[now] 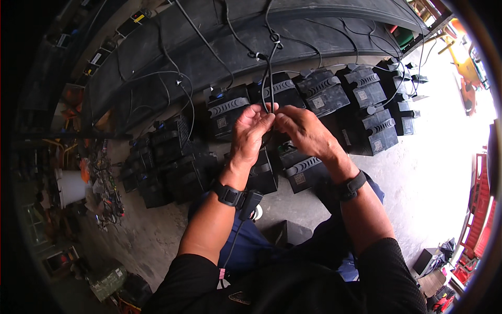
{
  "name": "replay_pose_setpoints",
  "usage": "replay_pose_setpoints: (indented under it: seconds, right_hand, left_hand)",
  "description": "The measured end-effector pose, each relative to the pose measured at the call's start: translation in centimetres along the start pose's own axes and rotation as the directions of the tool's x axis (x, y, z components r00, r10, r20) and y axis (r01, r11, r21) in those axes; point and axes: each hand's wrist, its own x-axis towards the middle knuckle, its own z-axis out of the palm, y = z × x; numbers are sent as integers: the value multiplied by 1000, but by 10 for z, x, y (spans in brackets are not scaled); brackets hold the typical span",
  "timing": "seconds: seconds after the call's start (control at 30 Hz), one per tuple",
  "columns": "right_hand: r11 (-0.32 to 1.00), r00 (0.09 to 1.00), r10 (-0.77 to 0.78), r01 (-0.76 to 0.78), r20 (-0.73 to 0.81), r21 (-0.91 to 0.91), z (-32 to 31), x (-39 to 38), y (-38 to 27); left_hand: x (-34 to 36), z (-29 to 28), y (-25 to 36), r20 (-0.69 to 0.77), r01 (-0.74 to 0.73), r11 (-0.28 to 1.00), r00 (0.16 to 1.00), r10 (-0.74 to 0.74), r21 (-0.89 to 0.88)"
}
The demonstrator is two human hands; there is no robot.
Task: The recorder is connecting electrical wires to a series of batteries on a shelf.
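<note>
Both my hands are raised close together in front of me, above a row of black boxy battery packs with ribbed handles. Between my fingers runs a pair of black cables (pixel 270 83) that hangs down from the dark shelf. My left hand (pixel 250 128) pinches the cables with thumb and fingers. Right beside it, my right hand (pixel 303 128) is closed on the same cables, fingertips bent inward. Just beyond my hands stands a battery pack (pixel 282 94), and another battery pack (pixel 305 167) sits below my right wrist. Where the cable ends go is hidden behind my hands.
A long black shelf (pixel 183 55) crosses the far side, with cables draped over it, some bundled with white ties. More battery packs (pixel 170 172) stand to the left on the concrete floor (pixel 146 235). A white bucket (pixel 71 187) and tangled cables (pixel 107 193) lie farther left.
</note>
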Motion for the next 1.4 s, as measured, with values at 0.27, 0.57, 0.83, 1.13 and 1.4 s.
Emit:
replay_pose_setpoints:
  seconds: [0.27,0.57,0.83,1.13,1.4]
  right_hand:
    - [998,991,21,-13,-130,60,6,5,-3]
    - [970,986,104,-70,-133,234,6,8,-7]
    - [994,976,34,-55,-213,-92,-4,8,5]
    - [994,967,108,-112,-231,-4,-11,12,20]
    - [977,954,194,-166,-229,133,-13,15,21]
  left_hand:
    - [0,2,-1,-63,12,993,998,-5,114]
    - [0,-3,-1,0,22,987,1000,-22,161]
    - [1,-8,12,-152,14,992,988,5,125]
    - [0,-21,26,-269,-124,986,951,150,112]
    - [2,-26,27,-434,-48,994,897,84,93]
